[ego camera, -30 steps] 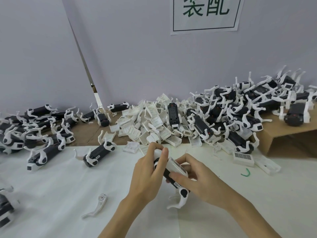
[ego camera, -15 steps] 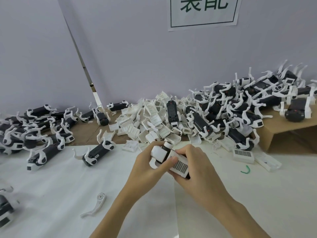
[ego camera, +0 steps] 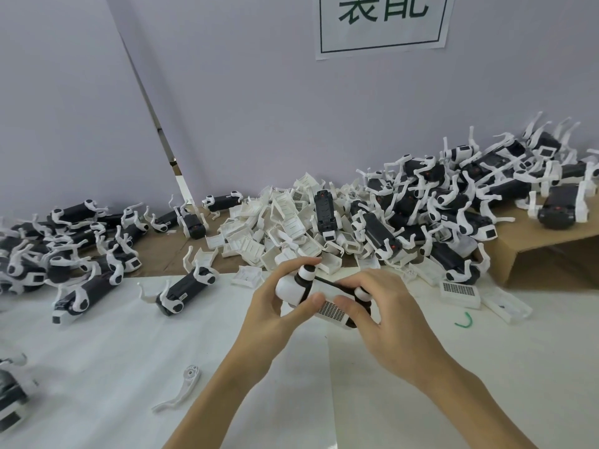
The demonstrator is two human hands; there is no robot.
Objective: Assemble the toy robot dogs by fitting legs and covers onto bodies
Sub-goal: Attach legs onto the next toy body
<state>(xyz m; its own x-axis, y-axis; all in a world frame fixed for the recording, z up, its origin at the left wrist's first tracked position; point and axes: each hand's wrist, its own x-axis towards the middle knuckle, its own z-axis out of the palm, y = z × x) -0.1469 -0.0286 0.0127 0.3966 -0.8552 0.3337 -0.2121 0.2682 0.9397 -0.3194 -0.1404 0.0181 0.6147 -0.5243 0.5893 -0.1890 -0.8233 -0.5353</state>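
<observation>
Both hands hold one toy dog body above the white table, lying crosswise with its white cover and grille label facing me. My left hand grips its left, white end, thumb on the cover. My right hand curls round its right end, thumb pressing beside the grille. A loose white leg lies on the table at lower left. A heap of white covers sits behind the hands.
Assembled dogs lie in a pile at the left and a bigger heap at back right on a cardboard box. One dog lies nearer. A green wire scrap lies at right.
The body has been turned from nearly upright to lying crosswise between both hands, and the hands rose slightly. The leg that hung below it one second ago is out of sight.
</observation>
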